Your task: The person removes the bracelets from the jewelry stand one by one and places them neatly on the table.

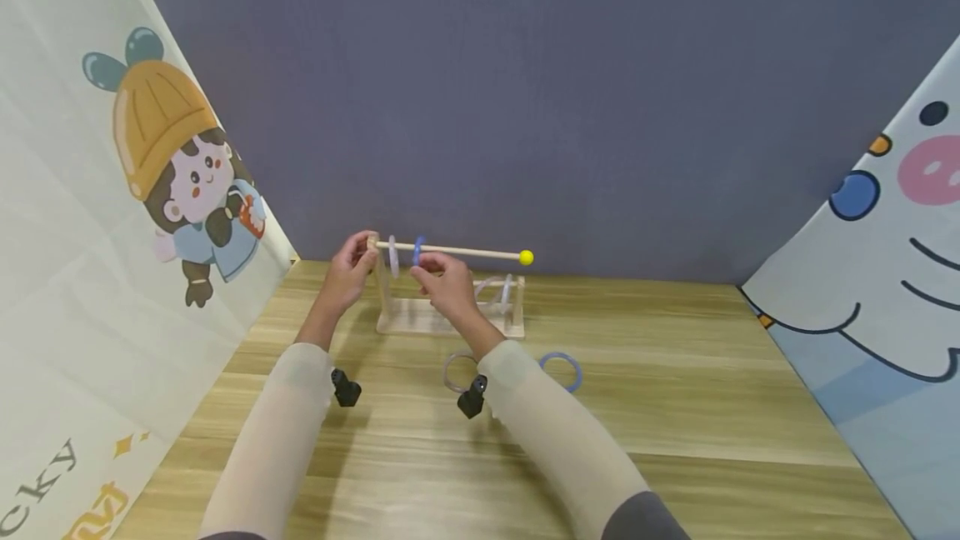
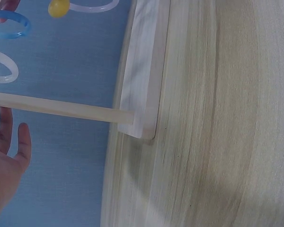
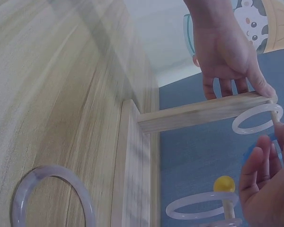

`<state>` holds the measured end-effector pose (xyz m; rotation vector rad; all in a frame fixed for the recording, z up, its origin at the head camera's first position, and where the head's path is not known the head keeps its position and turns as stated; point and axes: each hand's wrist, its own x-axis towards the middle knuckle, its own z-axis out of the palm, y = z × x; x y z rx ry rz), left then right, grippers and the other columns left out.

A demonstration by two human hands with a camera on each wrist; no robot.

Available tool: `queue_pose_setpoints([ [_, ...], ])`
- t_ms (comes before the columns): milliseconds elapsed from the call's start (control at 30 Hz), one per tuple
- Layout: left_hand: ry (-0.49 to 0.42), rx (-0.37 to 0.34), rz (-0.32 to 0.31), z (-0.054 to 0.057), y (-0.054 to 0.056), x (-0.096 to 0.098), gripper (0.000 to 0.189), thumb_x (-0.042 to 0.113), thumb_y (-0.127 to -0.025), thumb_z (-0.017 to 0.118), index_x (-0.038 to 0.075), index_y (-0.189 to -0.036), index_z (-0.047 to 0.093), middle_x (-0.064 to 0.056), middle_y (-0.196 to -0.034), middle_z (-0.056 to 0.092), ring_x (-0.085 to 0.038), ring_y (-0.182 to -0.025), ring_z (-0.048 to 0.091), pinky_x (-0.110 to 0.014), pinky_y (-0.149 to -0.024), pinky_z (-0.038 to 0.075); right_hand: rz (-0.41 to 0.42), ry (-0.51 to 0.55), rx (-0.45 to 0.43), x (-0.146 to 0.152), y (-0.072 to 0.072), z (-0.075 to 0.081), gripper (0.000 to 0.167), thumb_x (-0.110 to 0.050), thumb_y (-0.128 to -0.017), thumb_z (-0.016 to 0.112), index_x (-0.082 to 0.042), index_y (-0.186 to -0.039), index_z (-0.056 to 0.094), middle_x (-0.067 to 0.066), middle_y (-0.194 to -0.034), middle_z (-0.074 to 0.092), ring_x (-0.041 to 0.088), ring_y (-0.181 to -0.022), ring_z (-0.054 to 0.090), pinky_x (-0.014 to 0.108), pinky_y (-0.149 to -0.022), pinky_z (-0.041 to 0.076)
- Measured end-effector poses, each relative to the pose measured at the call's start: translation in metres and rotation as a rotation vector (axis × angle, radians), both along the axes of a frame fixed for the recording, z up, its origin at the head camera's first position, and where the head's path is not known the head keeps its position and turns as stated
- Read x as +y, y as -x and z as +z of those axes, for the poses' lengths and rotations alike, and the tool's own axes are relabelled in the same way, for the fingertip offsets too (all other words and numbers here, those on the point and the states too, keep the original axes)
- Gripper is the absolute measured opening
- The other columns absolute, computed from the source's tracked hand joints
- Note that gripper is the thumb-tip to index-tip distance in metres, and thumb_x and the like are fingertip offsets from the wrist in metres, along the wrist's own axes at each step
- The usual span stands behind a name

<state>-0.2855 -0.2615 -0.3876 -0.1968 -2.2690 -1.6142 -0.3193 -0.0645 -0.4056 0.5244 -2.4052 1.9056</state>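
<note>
Head view: nearest the camera, two pale sleeves (image 1: 555,432) are seen stretched over the wooden table (image 1: 675,407). Just beyond the right forearm, a clear ring (image 1: 452,372) and a blue ring (image 1: 564,369) are laid flat on the table, near each other. Further out, a wooden stand (image 1: 450,319) is set on the table, with pale rings propped on its base at the right. At the top of the stand's left post, a thin wooden rod (image 1: 465,252) is held level, its yellow ball tip (image 1: 527,257) pointed right. The post top and the rod's end are gripped by the left hand (image 1: 351,272), fingers curled round them. A white ring (image 1: 393,257) is hung on the rod just beside that hand. A blue ring on the rod (image 1: 417,250) is pinched by the fingertips of the right hand (image 1: 448,283). Behind everything, a grey-blue backdrop (image 1: 570,98) is hung, flanked by cartoon-printed cloths (image 1: 90,215).
</note>
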Motion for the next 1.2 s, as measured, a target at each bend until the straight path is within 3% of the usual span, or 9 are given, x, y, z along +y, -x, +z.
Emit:
queue_pose_setpoints([
  [200,-0.028,0.015,-0.007,-0.003,0.003,-0.001,0.040,0.003,-0.105,0.050,-0.011,-0.142,0.045,-0.031,-0.127,0.055,-0.004,-0.098,0.056,-0.014,-0.080,0.048,-0.012,0.013,0.021,0.003,0.001,-0.001,0.022,-0.020,-0.091,0.077,-0.011,-0.112,0.076,0.009,-0.103,0.077,0.036,-0.076,0.074,0.024,-0.051,0.055],
  [433,-0.023,-0.015,-0.007,-0.003,0.004,-0.001,0.040,0.006,-0.106,0.050,-0.009,-0.143,0.045,-0.029,-0.128,0.054,-0.006,-0.098,0.055,-0.018,-0.082,0.048,-0.015,0.018,0.027,0.010,0.003,-0.004,0.024,-0.020,-0.091,0.077,-0.010,-0.114,0.075,0.009,-0.104,0.077,0.013,-0.063,0.068,0.024,-0.051,0.055],
  [500,-0.022,-0.007,-0.009,-0.010,0.010,-0.004,0.041,0.008,-0.107,0.049,-0.008,-0.144,0.044,-0.027,-0.128,0.055,-0.007,-0.099,0.055,-0.018,-0.082,0.048,-0.013,0.027,0.027,0.012,0.003,-0.005,0.024,-0.018,-0.091,0.076,-0.009,-0.114,0.075,0.010,-0.105,0.077,0.010,-0.062,0.066,0.024,-0.051,0.054],
  [600,-0.031,-0.002,-0.013,-0.011,0.010,-0.005,0.040,0.007,-0.106,0.050,-0.007,-0.144,0.045,-0.026,-0.126,0.054,-0.007,-0.098,0.055,-0.018,-0.081,0.048,-0.015,0.030,0.032,0.015,0.004,-0.004,0.024,-0.018,-0.091,0.076,-0.008,-0.113,0.075,0.010,-0.104,0.077,0.013,-0.063,0.068,0.027,-0.052,0.056],
  [733,-0.049,0.010,-0.027,-0.006,0.006,-0.003,0.039,0.004,-0.105,0.050,-0.010,-0.141,0.045,-0.030,-0.124,0.054,-0.005,-0.096,0.055,-0.018,-0.080,0.048,-0.015,0.038,0.046,0.019,0.004,-0.003,0.023,-0.017,-0.091,0.076,-0.008,-0.112,0.075,0.011,-0.104,0.077,0.032,-0.072,0.073,0.039,-0.060,0.061],
  [900,-0.055,0.013,-0.020,-0.020,0.018,-0.010,0.040,0.006,-0.106,0.049,-0.006,-0.144,0.044,-0.033,-0.131,0.052,0.001,-0.097,0.053,-0.013,-0.080,0.046,0.002,0.061,0.045,0.027,0.005,-0.004,0.025,-0.018,-0.092,0.076,-0.006,-0.114,0.074,0.013,-0.105,0.076,0.046,-0.085,0.072,0.048,-0.070,0.062],
  [1067,-0.037,0.003,-0.003,-0.028,0.024,-0.012,0.041,0.008,-0.107,0.049,-0.004,-0.146,0.044,-0.028,-0.130,0.053,0.002,-0.097,0.053,-0.012,-0.080,0.045,-0.005,0.061,0.035,0.036,0.007,-0.008,0.025,-0.018,-0.091,0.077,-0.007,-0.114,0.074,0.010,-0.103,0.076,0.033,-0.076,0.073,0.037,-0.065,0.062],
  [1200,-0.042,0.013,-0.020,-0.017,0.015,-0.008,0.040,0.005,-0.106,0.049,-0.008,-0.143,0.044,-0.032,-0.127,0.052,0.001,-0.096,0.054,-0.015,-0.080,0.046,-0.011,0.066,0.046,0.044,0.009,-0.009,0.026,-0.018,-0.091,0.077,-0.006,-0.113,0.074,0.011,-0.101,0.076,0.028,-0.072,0.072,0.026,-0.058,0.058],
])
